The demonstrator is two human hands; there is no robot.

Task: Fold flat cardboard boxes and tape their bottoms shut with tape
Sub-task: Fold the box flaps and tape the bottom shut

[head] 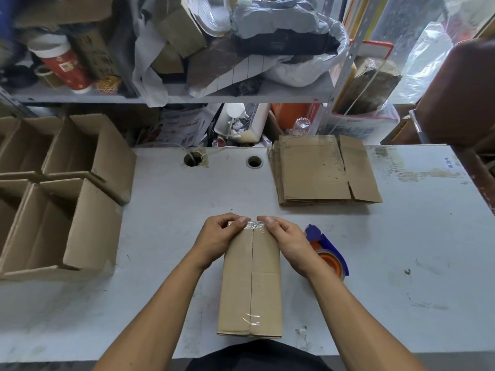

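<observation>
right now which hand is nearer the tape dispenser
Right. The right hand presses the box's far end just beside the tape dispenser, its wrist partly covering it. The left hand is across the box, farther away.

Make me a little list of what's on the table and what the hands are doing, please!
box being worked on: a folded cardboard box, bottom flaps up, clear tape along its seam
left hand: pressing the tape down over the box's far edge
right hand: pressing the tape at the same edge, beside the left
tape dispenser: blue with an orange roll, on the table right of the box, partly behind the right wrist
flat boxes: a stack at the far right
finished boxes: open ones on the left
table: white, scuffed
</observation>
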